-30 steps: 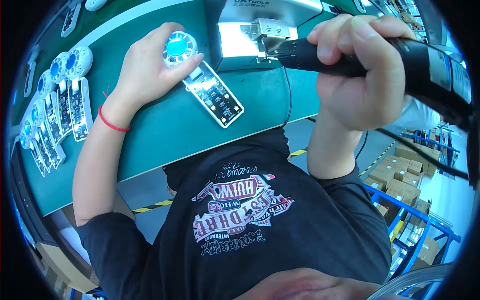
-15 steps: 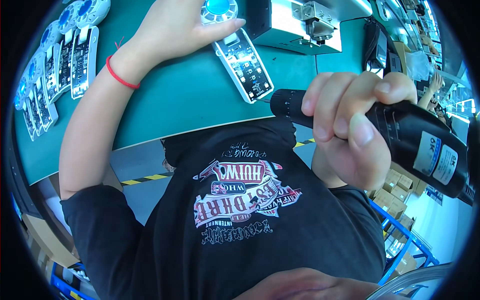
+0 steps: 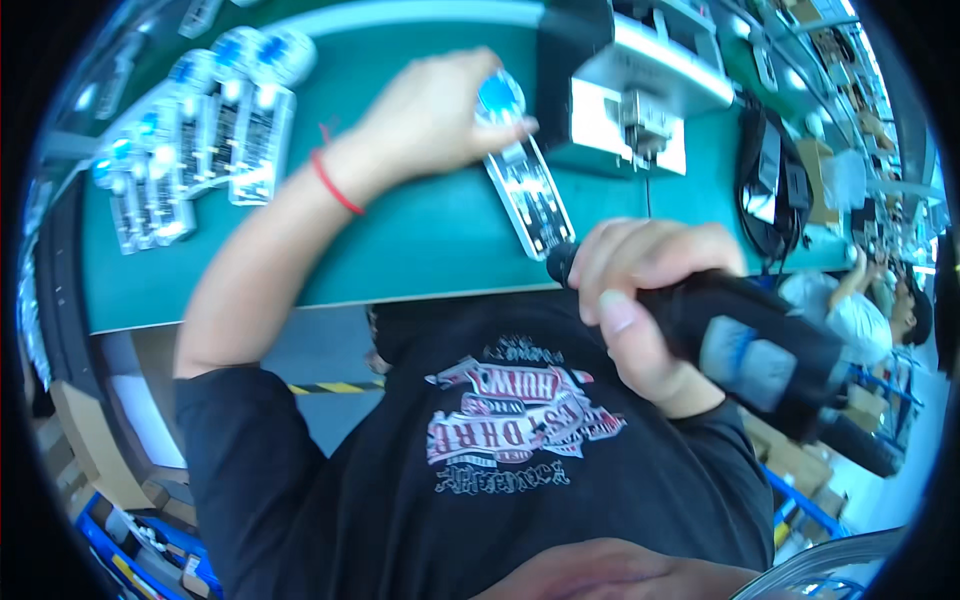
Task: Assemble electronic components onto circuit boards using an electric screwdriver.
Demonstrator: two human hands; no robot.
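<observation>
My left hand (image 3: 440,110) is closed around the round, blue-centred head of a white handheld device. The device's long open body (image 3: 530,200) shows a dark circuit board and slants toward me over the green table. In my right hand (image 3: 650,275) is a black electric screwdriver (image 3: 760,345), fingers wrapped round its barrel. Its nose is right by the device's near end. The bit cannot be made out, so whether it touches the board is unclear.
Several similar devices with exposed boards (image 3: 262,145) stand in a row at the left of the green table (image 3: 400,255). A box-shaped machine with a metal fitting (image 3: 645,125) stands beyond the device. A black bag-like item (image 3: 775,190) lies right; another person (image 3: 850,310) is at far right.
The whole view has shifted, so the table and my hands sit differently in it. The screwdriver's nose has come closer to the device's near end. Both hands keep their holds.
</observation>
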